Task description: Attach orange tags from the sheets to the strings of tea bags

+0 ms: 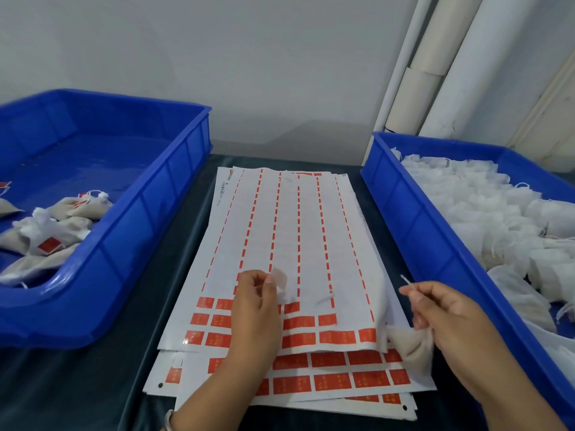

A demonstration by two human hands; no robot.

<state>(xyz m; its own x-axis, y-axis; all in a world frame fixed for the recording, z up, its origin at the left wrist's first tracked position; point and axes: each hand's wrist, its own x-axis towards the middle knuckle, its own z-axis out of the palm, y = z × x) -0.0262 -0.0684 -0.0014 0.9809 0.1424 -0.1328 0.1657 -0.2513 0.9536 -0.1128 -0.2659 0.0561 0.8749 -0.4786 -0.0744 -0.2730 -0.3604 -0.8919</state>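
Orange rectangular tags on the stacked white sheets carry small print too blurred to read; a barcode sits at the far left corner. Left hand curls over the near rows. Right hand pinches the white string of a tea bag

Hands over orange tag sheets
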